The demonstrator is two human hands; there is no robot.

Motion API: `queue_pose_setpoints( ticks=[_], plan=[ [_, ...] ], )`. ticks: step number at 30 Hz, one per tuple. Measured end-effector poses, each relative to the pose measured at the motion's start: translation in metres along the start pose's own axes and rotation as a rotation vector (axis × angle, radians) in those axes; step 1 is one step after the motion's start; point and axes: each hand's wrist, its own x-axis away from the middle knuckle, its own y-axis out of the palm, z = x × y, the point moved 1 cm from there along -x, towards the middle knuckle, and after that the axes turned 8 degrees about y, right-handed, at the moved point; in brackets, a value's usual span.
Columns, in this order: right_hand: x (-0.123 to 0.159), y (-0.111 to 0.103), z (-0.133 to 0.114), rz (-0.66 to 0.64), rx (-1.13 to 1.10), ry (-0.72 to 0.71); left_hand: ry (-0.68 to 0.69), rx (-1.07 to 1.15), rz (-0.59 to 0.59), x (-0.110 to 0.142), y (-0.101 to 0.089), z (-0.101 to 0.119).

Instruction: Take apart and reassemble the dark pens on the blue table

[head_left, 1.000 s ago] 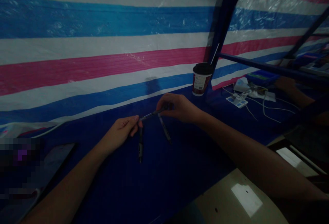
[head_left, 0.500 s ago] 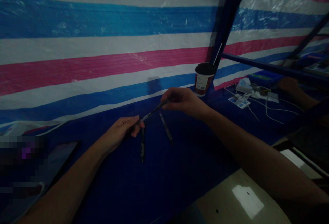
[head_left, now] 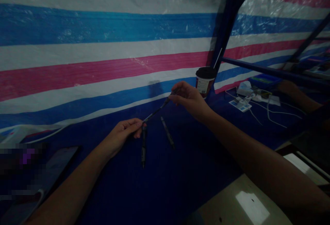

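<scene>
Well inside the table edge (head_left: 217,190), apparently pens (head_left: 143,147)

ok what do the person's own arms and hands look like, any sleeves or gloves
The left forearm and right forearm show bare, with no sleeve to be made out; the far end of the right is too dark to tell. The left grip and right grip are ungloved hands. No watch or bracelet shows.

No legible text, even on cup label (head_left: 202,84)
</scene>
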Motion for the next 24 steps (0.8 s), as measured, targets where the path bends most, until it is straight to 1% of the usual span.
queue_pose_setpoints(
  ticks=[5, 9, 12, 14, 18, 19, 22, 24],
  plan=[
    [-0.001, 0.0, 0.004, -0.046, 0.001, 0.05, 0.021, -0.021, 0.019, 0.001, 0.001, 0.003],
    [0.001, 0.006, 0.01, -0.155, -0.027, 0.115, 0.003, -0.045, 0.027, 0.001, -0.001, 0.002],
    [0.004, 0.012, 0.013, -0.217, 0.002, 0.128, -0.012, -0.052, 0.032, 0.001, -0.002, 0.001],
    [0.006, 0.015, 0.012, -0.217, 0.084, 0.13, -0.012, -0.04, 0.044, 0.001, -0.002, -0.001],
    [0.01, 0.011, 0.005, -0.247, 0.461, 0.18, -0.014, -0.04, 0.044, 0.001, -0.001, -0.001],
    [0.011, 0.009, 0.004, -0.254, 0.501, 0.172, -0.013, -0.042, 0.043, 0.001, -0.001, -0.001],
    [0.011, 0.006, 0.0, -0.282, 0.493, 0.082, 0.001, -0.033, 0.071, 0.001, 0.001, 0.001],
    [0.012, 0.008, -0.001, -0.315, 0.568, 0.077, 0.009, -0.024, 0.088, 0.001, 0.001, 0.0]
  ],
)
